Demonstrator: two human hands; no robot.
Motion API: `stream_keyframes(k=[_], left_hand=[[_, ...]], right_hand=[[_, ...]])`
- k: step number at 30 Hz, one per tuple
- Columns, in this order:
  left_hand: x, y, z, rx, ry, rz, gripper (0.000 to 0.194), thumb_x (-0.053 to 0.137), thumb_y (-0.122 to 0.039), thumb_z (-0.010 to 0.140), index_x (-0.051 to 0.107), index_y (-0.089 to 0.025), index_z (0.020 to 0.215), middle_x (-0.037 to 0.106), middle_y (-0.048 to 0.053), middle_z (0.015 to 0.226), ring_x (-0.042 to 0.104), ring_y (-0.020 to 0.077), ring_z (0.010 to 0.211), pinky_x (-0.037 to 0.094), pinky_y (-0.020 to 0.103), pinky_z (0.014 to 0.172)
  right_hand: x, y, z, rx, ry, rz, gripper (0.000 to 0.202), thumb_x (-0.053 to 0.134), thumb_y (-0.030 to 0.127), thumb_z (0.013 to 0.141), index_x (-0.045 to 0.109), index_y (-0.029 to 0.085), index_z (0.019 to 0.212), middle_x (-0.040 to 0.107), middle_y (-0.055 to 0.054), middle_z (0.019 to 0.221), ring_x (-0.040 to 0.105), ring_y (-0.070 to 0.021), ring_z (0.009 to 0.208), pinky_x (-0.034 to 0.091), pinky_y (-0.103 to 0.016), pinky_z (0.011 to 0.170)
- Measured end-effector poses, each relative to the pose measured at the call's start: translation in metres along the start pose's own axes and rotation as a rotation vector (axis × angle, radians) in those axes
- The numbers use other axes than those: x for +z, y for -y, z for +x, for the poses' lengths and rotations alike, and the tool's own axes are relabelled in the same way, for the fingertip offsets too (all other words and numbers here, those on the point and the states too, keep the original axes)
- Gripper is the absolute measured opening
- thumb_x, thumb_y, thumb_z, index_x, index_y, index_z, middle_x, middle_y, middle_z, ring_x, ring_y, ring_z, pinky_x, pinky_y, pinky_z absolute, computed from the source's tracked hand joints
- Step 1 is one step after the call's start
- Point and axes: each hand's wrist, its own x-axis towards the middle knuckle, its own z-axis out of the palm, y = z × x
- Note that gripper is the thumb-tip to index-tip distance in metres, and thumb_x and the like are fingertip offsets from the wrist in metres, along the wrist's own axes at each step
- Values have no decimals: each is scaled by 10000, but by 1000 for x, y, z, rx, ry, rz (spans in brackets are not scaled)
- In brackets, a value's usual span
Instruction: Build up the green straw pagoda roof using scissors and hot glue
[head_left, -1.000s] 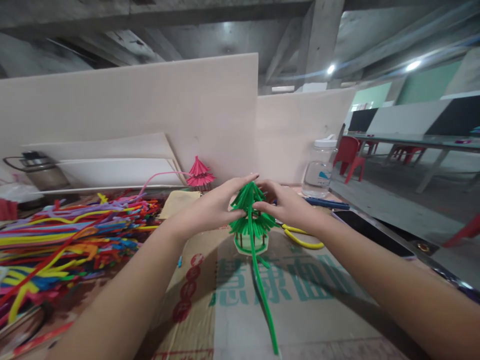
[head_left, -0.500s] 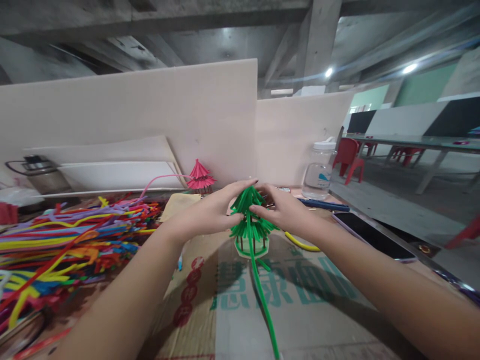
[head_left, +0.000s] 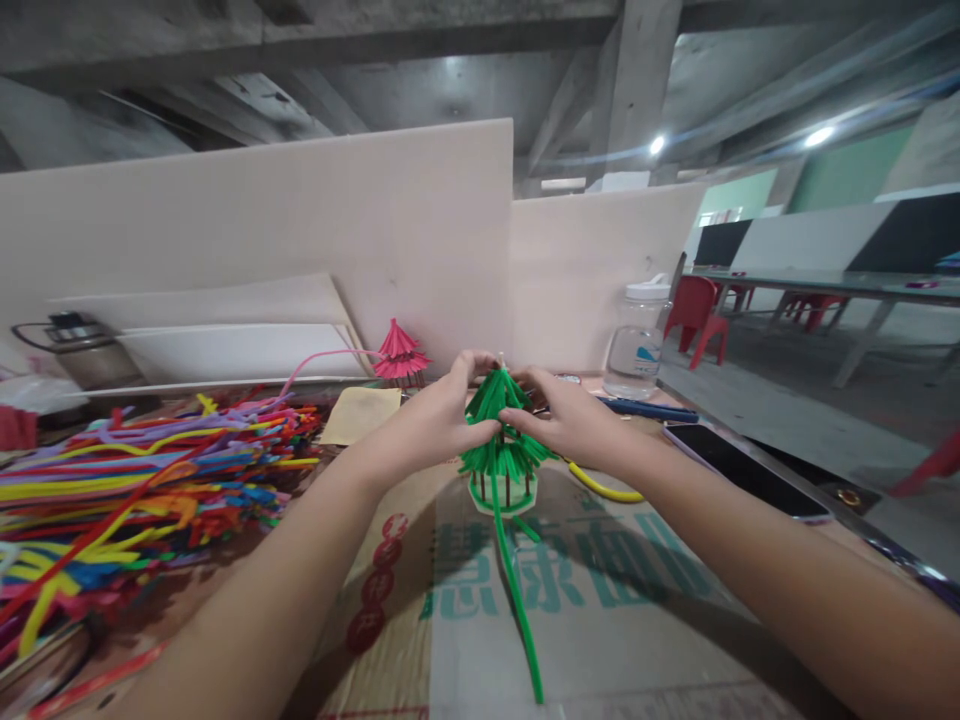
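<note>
A small green pavilion model (head_left: 501,462) stands on a cardboard sheet in front of me. It has two tiers of green strip roofing, thin brown posts and a pale, green-edged base. My left hand (head_left: 441,412) grips the upper roof from the left, its thumb across the front and its fingers behind. From the right, my right hand (head_left: 568,412) holds the same roof, thumb tip close to the other thumb. Both hands' far fingertips are partly hidden. A long green pipe cleaner (head_left: 517,590) trails from the model toward me, and a short green piece (head_left: 527,529) lies by the base.
At left lies a heap of colored pipe cleaners (head_left: 150,490). Behind stand a pink pavilion model (head_left: 402,352) and a thermos (head_left: 90,350). A yellow pipe cleaner (head_left: 604,488), a clear bottle (head_left: 637,340) and a phone (head_left: 739,470) are at right. The cardboard (head_left: 600,640) spans the front.
My left hand's fingers have drawn down and curled from over the roof's peak, uncovering a pale tip. The long green pipe cleaner's near end has shifted slightly left.
</note>
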Motion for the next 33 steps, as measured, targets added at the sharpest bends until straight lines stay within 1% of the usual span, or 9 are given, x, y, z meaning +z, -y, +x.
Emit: stream_keyframes(k=[3,6,8,14,17,20,23,27,33], left_hand=[[-1,0,0,-1,-9,-39,593,630,-234,836,350,-173,1355,527,172,1373,598,248,1214,504,370,995],[-2,-3,0,-35,27,-113,759,604,-230,856,205,-205,1501,515,173,1423,629,253,1186,535,368,952],[-4,-7,-1,-59,47,-117,806,590,-225,856,164,-213,1540,502,165,1453,616,260,1212,533,370,964],[-10,-15,-2,-99,75,-5,788,557,-243,838,230,-147,1548,431,155,1533,480,282,1369,458,390,1081],[-8,-11,-1,-67,35,107,749,565,-288,841,307,-126,1525,437,147,1532,463,287,1382,409,412,1127],[-3,-5,0,-24,4,177,700,556,-306,855,366,-114,1500,480,145,1501,492,276,1359,398,408,1135],[-1,-1,1,4,5,191,691,542,-314,870,361,-111,1505,497,150,1486,514,271,1339,418,404,1117],[-2,1,1,3,7,195,706,541,-336,880,340,-113,1519,490,152,1493,514,275,1339,417,416,1118],[-8,-2,-2,-27,44,140,677,526,-382,905,374,-125,1512,446,125,1530,470,278,1378,353,400,1166]], right_hand=[[-1,1,0,10,9,-17,397,617,398,903,542,204,1241,686,-105,1217,675,-254,1030,541,-398,857],[-2,0,-1,5,15,-19,430,607,415,908,519,208,1274,673,-100,1250,668,-254,1048,537,-402,871],[-2,0,-1,-2,21,-12,438,603,419,911,511,213,1286,668,-91,1260,666,-249,1052,535,-400,875],[-4,2,-1,-26,28,5,363,598,395,919,535,227,1234,679,-63,1238,665,-229,1030,530,-382,865],[-4,2,-1,-24,32,15,355,605,388,917,536,224,1224,685,-60,1220,671,-223,1004,530,-379,853],[-3,1,-1,-27,28,12,340,613,381,913,538,214,1199,687,-70,1209,669,-224,1012,530,-375,849],[-3,1,0,-30,26,10,335,613,378,914,533,215,1195,681,-78,1217,666,-223,1022,530,-372,846],[-4,3,-2,-13,28,-4,342,609,385,916,530,219,1204,680,-78,1218,668,-225,1013,529,-379,842],[-5,4,-2,-17,36,5,365,603,408,914,538,216,1218,666,-81,1253,655,-237,1050,528,-385,855]])
